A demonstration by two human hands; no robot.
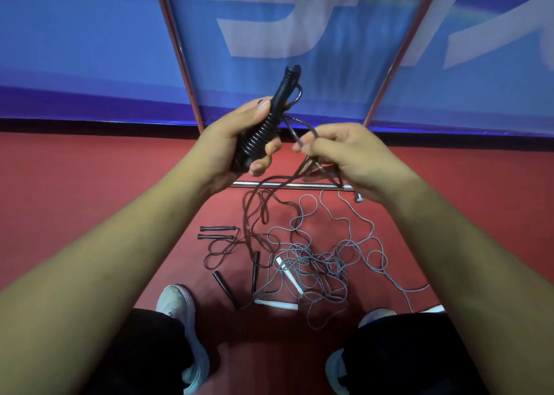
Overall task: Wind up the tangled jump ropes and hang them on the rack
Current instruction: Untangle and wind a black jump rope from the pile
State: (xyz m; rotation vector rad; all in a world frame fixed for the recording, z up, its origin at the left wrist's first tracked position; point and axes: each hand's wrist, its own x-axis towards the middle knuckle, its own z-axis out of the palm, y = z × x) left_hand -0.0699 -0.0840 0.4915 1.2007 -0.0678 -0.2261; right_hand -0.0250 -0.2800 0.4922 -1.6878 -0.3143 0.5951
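Observation:
My left hand (236, 142) grips a pair of black jump rope handles (280, 94) with dark cord coiled tightly around their lower part. My right hand (344, 157) pinches the loose dark cord (292, 130) just right of the handles. That cord drops to the red floor. Below lies a tangle of grey rope (317, 267) with white handles (289, 274), and a black rope with black handles (215, 232) to its left. Two slanted rack poles (180, 56) rise in front of me.
A chrome bar (287, 185) of the rack base lies on the red floor (90, 184) beneath my hands. A blue banner wall (75, 50) stands behind. My two shoes (180, 304) and dark trouser legs are at the bottom.

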